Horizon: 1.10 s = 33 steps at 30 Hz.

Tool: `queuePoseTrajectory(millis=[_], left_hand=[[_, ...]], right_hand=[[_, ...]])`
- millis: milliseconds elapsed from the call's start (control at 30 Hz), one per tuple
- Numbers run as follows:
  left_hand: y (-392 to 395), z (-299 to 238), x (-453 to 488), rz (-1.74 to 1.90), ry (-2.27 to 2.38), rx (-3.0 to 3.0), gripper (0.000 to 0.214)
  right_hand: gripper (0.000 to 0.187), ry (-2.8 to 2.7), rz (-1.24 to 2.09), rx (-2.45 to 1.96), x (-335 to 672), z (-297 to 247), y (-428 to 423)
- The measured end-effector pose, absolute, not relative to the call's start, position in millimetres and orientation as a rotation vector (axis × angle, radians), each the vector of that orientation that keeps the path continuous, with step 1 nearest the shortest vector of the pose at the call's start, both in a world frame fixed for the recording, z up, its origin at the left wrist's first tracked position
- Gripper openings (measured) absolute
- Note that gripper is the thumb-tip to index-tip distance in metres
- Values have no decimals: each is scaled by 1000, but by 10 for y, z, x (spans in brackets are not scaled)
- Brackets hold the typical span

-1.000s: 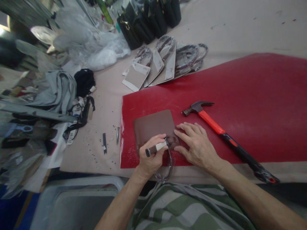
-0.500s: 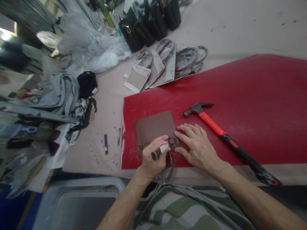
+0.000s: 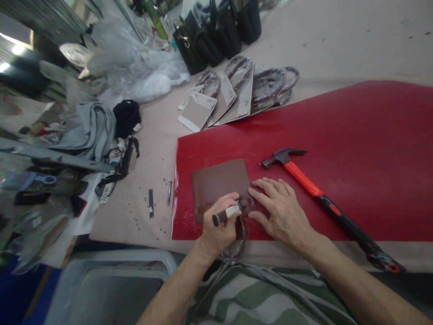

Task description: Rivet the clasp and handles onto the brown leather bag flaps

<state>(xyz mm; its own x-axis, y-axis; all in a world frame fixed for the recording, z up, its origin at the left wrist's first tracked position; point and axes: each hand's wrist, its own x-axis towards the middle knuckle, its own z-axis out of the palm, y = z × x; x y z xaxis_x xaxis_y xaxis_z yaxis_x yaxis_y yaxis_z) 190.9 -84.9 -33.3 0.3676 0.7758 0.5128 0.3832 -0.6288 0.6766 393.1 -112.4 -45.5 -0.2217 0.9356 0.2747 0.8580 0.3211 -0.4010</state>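
Note:
A brown leather piece (image 3: pixel 219 182) lies on the red mat (image 3: pixel 338 149) near its left end. My left hand (image 3: pixel 218 225) is closed around a small tool with a white and dark handle (image 3: pixel 225 214), its tip on a strap at the leather's lower edge. My right hand (image 3: pixel 280 210) lies flat with fingers spread, pressing the leather's lower right corner beside the tool tip. A wrapped handle loop (image 3: pixel 237 243) hangs from the leather over the table edge.
A claw hammer with an orange and black handle (image 3: pixel 314 192) lies on the mat right of my right hand. Wrapped handles on cards (image 3: pixel 233 90) and black bags (image 3: pixel 216 31) sit behind. Small metal tools (image 3: pixel 158 196), cloth and plastic clutter lie to the left.
My left hand has shifted slightly right along the strap with the tool; the right hand stays pressed in place. The camera has drifted a little.

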Motion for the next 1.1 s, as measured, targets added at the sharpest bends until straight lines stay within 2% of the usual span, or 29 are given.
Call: queuePoseTrajectory(millis=[933, 1100], left_hand=[[-720, -301, 2010, 1112, 981, 2254, 16], [-753, -359, 1991, 1191, 958, 2253, 17]], right_hand=[[46, -2105, 259, -1603, 3918, -427, -1110], [45, -2110, 235, -1587, 3919, -444, -1112]])
